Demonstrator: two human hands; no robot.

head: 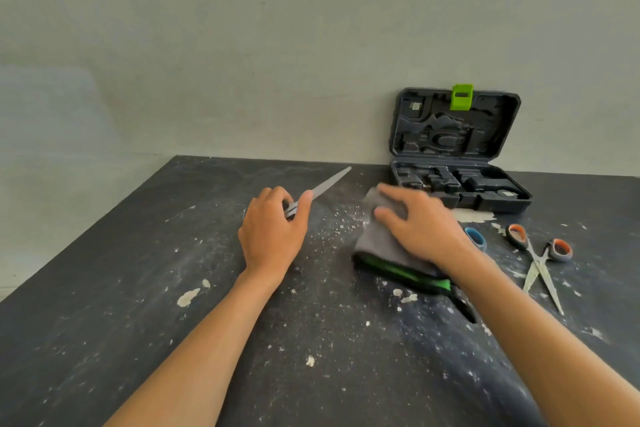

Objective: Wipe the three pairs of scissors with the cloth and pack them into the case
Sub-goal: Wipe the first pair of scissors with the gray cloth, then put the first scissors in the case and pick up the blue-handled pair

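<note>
Left hand [272, 236] gripping scissors [325, 185], cloth [384, 239] apparently under right hand [420, 222]

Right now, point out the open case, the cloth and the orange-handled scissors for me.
open case [460, 189], head view, on the moulded tray of its lower half.
cloth [381, 243], head view, on the grey fold left of the right hand.
orange-handled scissors [536, 258], head view, at the pivot where the blades cross.

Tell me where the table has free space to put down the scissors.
Free: the table left of the left hand, and between both forearms. Crowded: right side, with cloth, orange-handled scissors and case.
</note>
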